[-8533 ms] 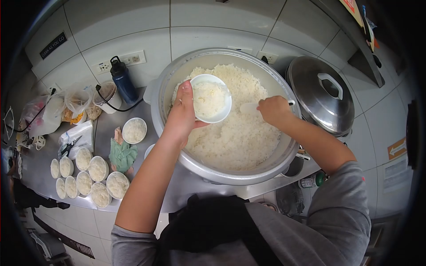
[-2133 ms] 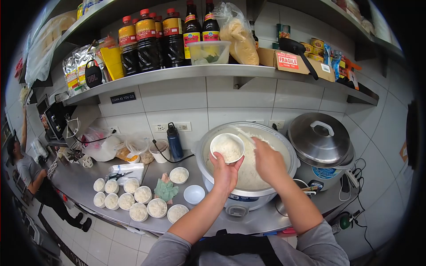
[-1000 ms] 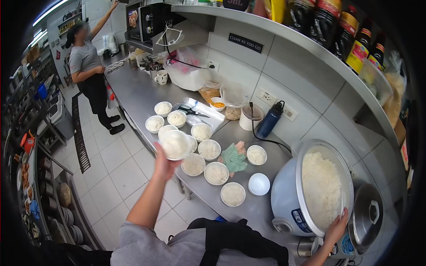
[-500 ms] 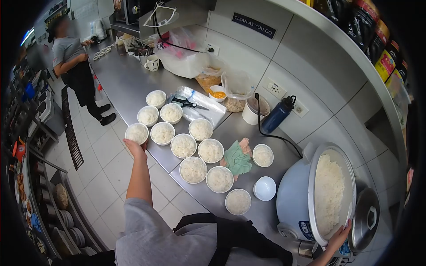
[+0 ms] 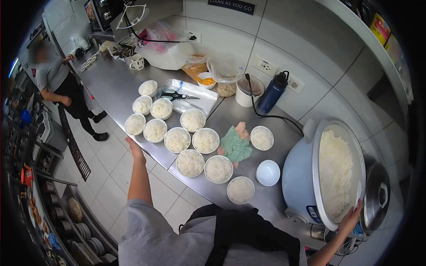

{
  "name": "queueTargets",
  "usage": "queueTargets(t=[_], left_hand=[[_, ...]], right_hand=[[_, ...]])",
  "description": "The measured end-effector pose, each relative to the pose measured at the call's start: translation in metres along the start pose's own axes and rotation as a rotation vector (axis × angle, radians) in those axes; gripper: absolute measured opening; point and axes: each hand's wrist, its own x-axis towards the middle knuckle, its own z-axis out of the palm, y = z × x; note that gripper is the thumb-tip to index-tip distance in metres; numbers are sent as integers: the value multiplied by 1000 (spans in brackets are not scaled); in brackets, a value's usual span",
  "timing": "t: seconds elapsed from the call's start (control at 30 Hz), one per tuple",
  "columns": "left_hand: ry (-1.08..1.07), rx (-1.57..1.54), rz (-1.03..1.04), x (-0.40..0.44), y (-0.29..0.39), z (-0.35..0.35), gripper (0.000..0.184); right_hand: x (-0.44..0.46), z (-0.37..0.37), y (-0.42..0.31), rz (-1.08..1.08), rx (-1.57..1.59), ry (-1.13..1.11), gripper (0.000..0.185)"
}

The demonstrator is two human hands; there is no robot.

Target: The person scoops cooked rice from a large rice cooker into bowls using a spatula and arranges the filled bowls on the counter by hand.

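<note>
My left hand [image 5: 136, 149] is open beside the counter's front edge, just below a rice-filled white bowl [image 5: 135, 124] at the group's near left corner. Several more white bowls of rice [image 5: 178, 140] stand close together to its right. At the right, my right hand [image 5: 350, 219] is closed at the rim of the large rice cooker [image 5: 298, 177], with part of a white paddle [image 5: 359, 200] showing at the fingers. Cooked rice [image 5: 336, 173] fills much of the cooker. An empty white bowl [image 5: 268, 173] stands left of the cooker.
A green and pink cloth [image 5: 236, 144] lies among the bowls. Behind are scissors [image 5: 174, 95] on clear plastic bags, a white tub [image 5: 245, 94] and a blue bottle [image 5: 273, 93]. The cooker's lid [image 5: 375, 195] is at far right. A co-worker [image 5: 62, 86] stands at far left.
My left hand carried a filled bowl from the cooker to the left end of the group and has let it go there. My right hand stays by the cooker's rim.
</note>
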Motion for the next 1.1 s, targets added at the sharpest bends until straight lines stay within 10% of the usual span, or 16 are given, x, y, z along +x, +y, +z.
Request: queueTargets(t=[0.37,0.6,0.7,0.87,1.0,1.1], left_hand=[[243,268,321,-104,7,16,53],[-108,307,685,-155,24,30,28],[-255,341,460,-199,62,33,25],[-194,659,925,-229,101,29,47],[-399,1290,495,-249,143,39,71],[-197,1076,619,-248,131,41,74]], right_hand=[[-3,3,-1,-50,126,90,39],[-4,0,-15,-97,154,70,42],[-4,-1,-16,-84,168,38,44],[-7,-4,-25,-115,204,40,43],[-7,-5,-22,-132,238,27,43],[-7,-4,-21,-125,253,27,43]])
